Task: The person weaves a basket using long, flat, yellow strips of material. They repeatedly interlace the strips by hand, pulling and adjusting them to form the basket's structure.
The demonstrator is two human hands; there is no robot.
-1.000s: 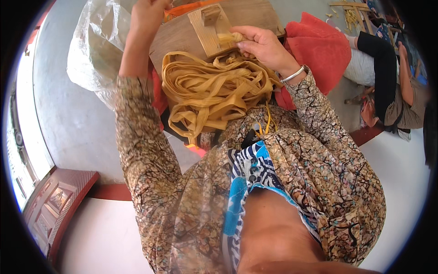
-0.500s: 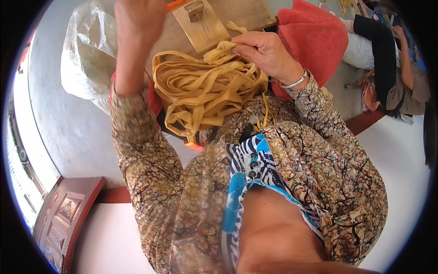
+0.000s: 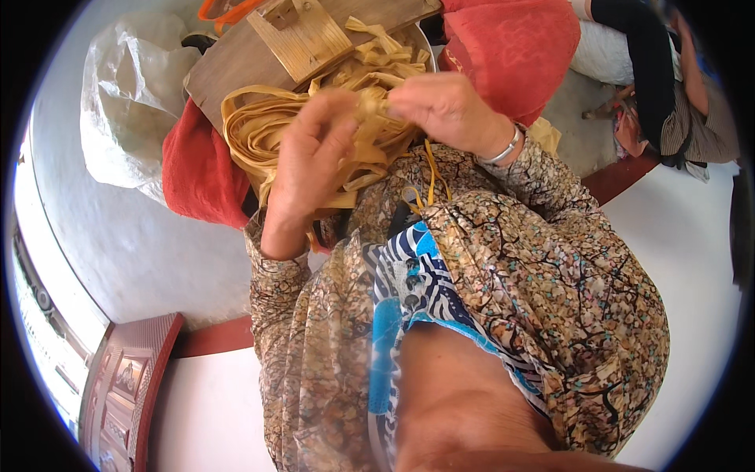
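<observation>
My right hand (image 3: 444, 110), wearing a silver bangle, pinches a bunched yellow strip (image 3: 368, 110). My left hand (image 3: 314, 157) has its fingers curled at the same strip, close to my right fingertips; both are slightly blurred. Beneath and around them lies a loose pile of flat yellow strips (image 3: 252, 130), with more crumpled strips at the back right. Behind the pile, a small pale wooden block (image 3: 311, 47) rests on a larger brown board (image 3: 224, 67).
Red cloths (image 3: 200, 165) (image 3: 507, 55) flank the board. A translucent plastic bag (image 3: 130, 102) lies at the left, an orange object (image 3: 220, 12) at the top. Another person, in dark legwear (image 3: 641, 55), is at the upper right. A carved wooden door (image 3: 126, 377) shows at lower left.
My left hand has come down from the top edge to the strips beside my right hand. My right hand has moved off the wooden block, still pinching yellow strip.
</observation>
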